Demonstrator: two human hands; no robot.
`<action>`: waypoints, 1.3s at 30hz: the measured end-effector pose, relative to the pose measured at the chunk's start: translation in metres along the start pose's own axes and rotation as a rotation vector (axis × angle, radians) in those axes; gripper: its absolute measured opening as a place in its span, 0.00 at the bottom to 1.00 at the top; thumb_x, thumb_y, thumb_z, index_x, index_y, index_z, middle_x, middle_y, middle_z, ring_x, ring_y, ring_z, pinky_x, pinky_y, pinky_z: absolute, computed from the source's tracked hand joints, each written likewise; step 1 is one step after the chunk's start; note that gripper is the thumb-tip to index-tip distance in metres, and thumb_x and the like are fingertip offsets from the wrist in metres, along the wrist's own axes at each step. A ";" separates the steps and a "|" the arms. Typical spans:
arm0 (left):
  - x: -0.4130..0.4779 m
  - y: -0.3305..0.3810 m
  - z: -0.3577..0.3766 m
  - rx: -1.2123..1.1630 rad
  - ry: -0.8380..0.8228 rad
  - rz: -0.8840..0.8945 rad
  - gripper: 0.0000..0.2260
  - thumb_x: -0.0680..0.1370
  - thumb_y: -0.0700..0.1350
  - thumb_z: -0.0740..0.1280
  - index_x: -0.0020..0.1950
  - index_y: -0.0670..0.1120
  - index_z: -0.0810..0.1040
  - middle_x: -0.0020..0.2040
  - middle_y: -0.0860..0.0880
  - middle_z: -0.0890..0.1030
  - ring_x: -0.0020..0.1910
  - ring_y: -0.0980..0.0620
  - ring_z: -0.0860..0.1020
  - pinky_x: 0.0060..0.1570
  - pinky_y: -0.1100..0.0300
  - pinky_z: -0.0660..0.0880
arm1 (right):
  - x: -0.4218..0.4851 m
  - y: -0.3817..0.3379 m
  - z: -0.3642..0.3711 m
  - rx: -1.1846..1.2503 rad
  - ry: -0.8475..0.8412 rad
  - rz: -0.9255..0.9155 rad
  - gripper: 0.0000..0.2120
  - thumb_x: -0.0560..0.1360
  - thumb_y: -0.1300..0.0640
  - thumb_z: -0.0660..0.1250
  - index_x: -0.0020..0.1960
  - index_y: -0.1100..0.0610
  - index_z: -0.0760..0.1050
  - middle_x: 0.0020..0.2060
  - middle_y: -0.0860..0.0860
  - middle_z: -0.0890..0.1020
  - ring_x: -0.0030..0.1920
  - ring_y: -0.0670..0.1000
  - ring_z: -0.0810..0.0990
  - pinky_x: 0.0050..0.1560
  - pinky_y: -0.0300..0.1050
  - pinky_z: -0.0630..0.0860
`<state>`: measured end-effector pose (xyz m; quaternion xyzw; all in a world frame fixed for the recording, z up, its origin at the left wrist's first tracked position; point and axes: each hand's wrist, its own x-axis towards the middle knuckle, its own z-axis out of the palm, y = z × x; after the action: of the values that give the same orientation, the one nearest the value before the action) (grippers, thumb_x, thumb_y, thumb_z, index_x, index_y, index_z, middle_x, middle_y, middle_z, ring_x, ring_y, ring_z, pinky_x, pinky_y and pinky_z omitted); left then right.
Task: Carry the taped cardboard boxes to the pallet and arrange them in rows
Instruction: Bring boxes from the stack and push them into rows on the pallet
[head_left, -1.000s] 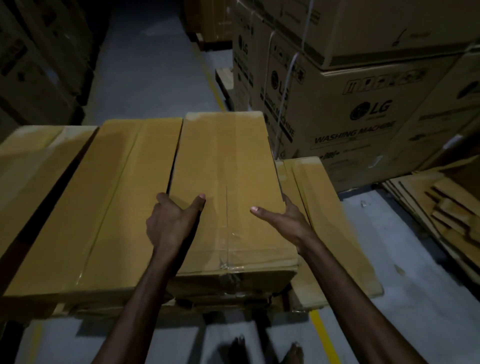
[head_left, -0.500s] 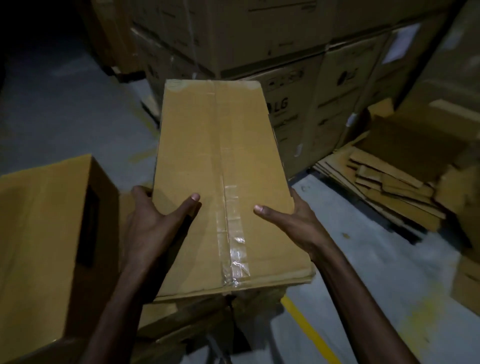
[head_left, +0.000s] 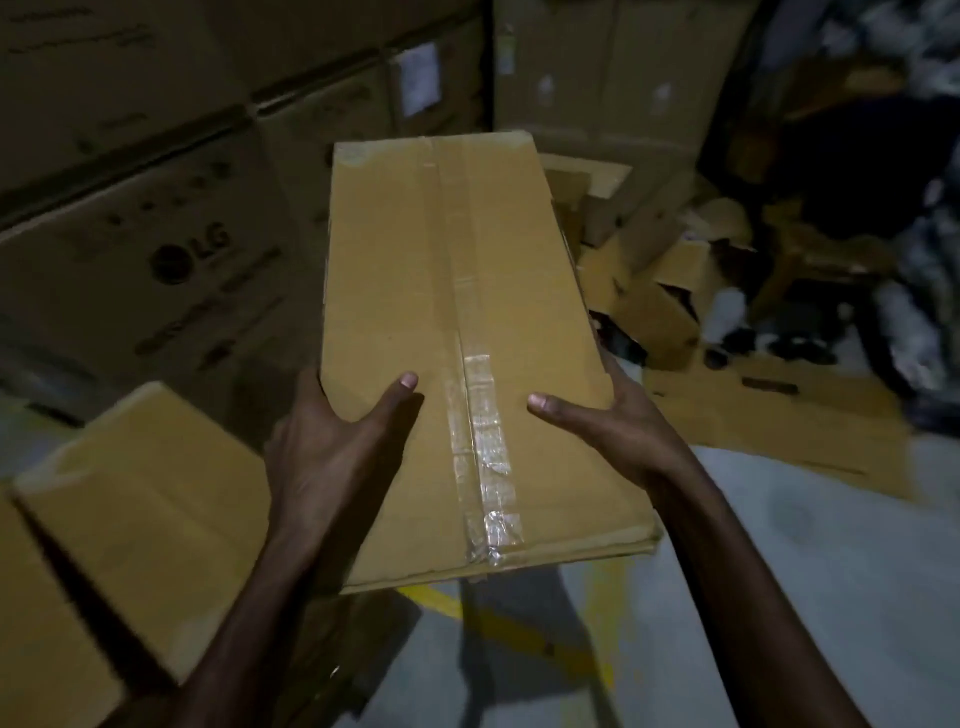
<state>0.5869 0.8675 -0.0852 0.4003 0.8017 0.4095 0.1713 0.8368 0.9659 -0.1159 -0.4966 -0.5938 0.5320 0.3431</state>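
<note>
A long, plain brown cardboard box (head_left: 452, 312) is held level in the air, its short end nearest the viewer. A strip of clear, wrinkled tape (head_left: 483, 441) runs down its centre seam and folds over the near edge. The left hand (head_left: 332, 452) and right hand (head_left: 618, 431) grip its long sides, thumbs resting on top. Below and left of this box sits a second brown box (head_left: 150, 514), blurred, its top face showing.

Stacked cartons (head_left: 171, 249) block left; floor (head_left: 805, 571) right seemingly open.
</note>
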 end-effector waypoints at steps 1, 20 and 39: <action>-0.004 0.017 0.024 0.005 -0.041 0.017 0.44 0.70 0.76 0.68 0.79 0.54 0.65 0.73 0.48 0.75 0.71 0.40 0.73 0.64 0.47 0.73 | -0.007 0.007 -0.029 0.000 0.044 0.013 0.46 0.63 0.38 0.83 0.76 0.38 0.68 0.61 0.38 0.82 0.59 0.40 0.82 0.61 0.47 0.80; -0.178 0.312 0.460 -0.095 -1.006 0.597 0.43 0.66 0.77 0.70 0.76 0.58 0.69 0.67 0.55 0.79 0.64 0.47 0.78 0.65 0.44 0.76 | -0.216 0.135 -0.425 0.184 1.110 0.354 0.43 0.60 0.33 0.83 0.72 0.34 0.70 0.59 0.38 0.84 0.58 0.43 0.83 0.61 0.52 0.81; -0.457 0.552 0.756 -0.020 -1.587 1.147 0.39 0.70 0.73 0.71 0.75 0.56 0.68 0.64 0.54 0.79 0.63 0.46 0.78 0.62 0.44 0.77 | -0.342 0.212 -0.659 0.353 1.859 0.497 0.36 0.65 0.39 0.81 0.68 0.34 0.69 0.54 0.29 0.78 0.54 0.32 0.77 0.49 0.33 0.72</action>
<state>1.6029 1.0934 -0.1297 0.8869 0.1339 0.0493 0.4394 1.5937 0.8182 -0.1495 -0.7705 0.1231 0.0669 0.6218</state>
